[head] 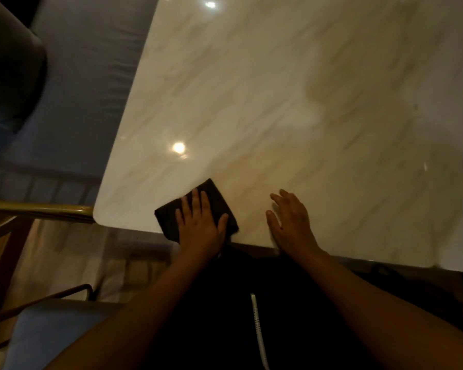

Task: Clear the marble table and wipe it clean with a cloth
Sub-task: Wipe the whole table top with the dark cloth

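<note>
Both of your hands are on the marble table [278, 102], close to its near edge. Your left hand [201, 225] lies flat on the dark cloth [169, 213], fingers straight and spread, pressing it down rather than gripping it. Your right hand [292, 222] rests bare on the stone just to the right of the left one, fingers loose and extended, holding nothing. It is a little blurred, so I cannot tell how firmly it bears down.

You look well into the second half of the job. Within view, the cloth is the only thing on the stone besides your hands, so the clearing appears done and wiping is the step in hand. How much of the surface has been covered I cannot tell, as the top shines with lamp glints beyond your left fingertips and shows no plain streak or wet trail. The broad stretch ahead of your right hand probably needs passes yet.

The cloth is folded into a flat pad, close to square, so its long axis is hardly marked. It sits diamond-wise. One corner points away from you just past your left fingertips, another sticks out to the left of your knuckles, and the nearest part reaches the table's edge by your palm.
</note>
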